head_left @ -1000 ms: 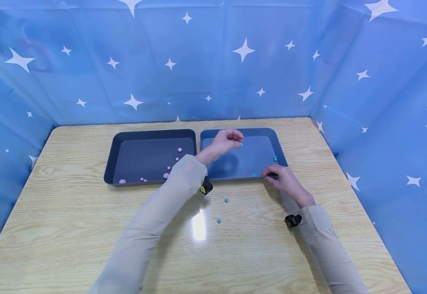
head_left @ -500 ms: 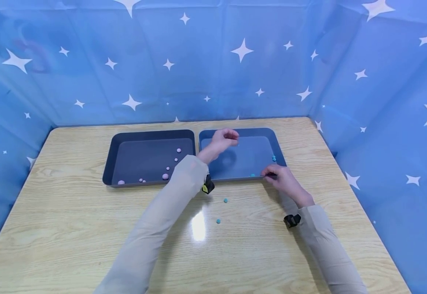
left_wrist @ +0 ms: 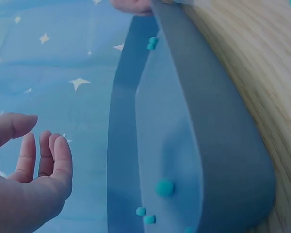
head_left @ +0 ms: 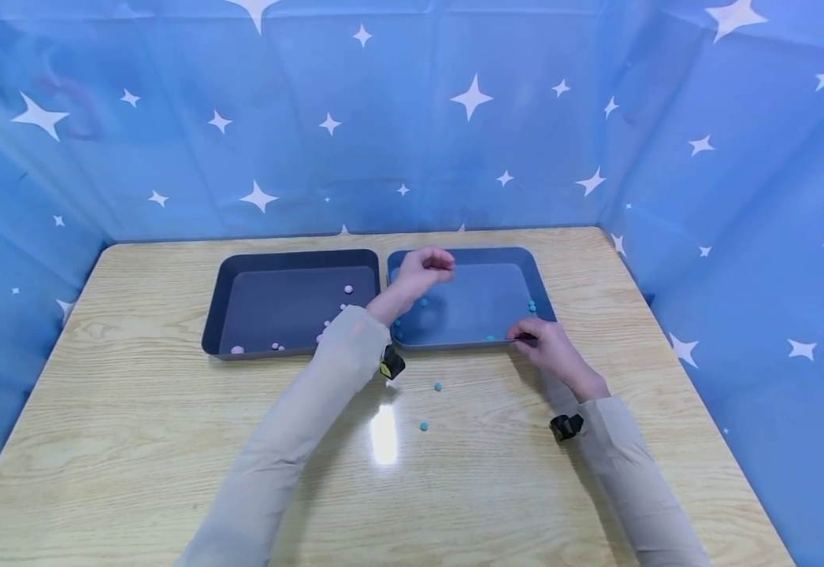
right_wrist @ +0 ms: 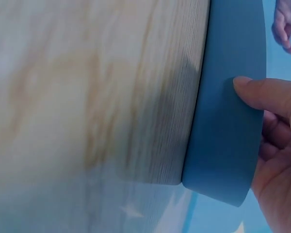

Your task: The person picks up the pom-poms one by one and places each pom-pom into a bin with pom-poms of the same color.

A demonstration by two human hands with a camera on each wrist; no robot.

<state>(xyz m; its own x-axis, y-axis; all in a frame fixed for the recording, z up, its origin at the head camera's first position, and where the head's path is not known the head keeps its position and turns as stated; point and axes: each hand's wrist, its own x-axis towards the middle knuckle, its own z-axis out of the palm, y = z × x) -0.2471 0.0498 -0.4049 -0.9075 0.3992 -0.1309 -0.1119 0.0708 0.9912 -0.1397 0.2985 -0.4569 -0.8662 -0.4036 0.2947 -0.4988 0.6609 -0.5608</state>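
Above the left part of the blue tray (head_left: 479,285) hovers my left hand (head_left: 417,276). Its thumb and fingers are loosely bent with a gap between them, and nothing is in it in the left wrist view. Beneath it a teal ball (left_wrist: 165,187) lies on the tray floor, with smaller teal pieces (left_wrist: 149,220) close by. My right hand (head_left: 543,346) pinches the tray's near rim by the right corner. The thumb (right_wrist: 254,92) presses the outer wall and the other fingers are inside. Two small teal pieces (head_left: 532,305) touch each other near the tray's right wall.
A dark tray (head_left: 270,287) stands just left of the blue one, holding several pink balls (head_left: 238,350). On the wooden table (head_left: 135,441) in front lie two teal balls (head_left: 424,426), one nearer the trays. A blue star-patterned curtain (head_left: 412,118) surrounds the table.
A teal ball at my left fingertips has been let go and a teal ball now shows in the blue tray. That hand has drifted left. My right hand keeps its grip on the rim.
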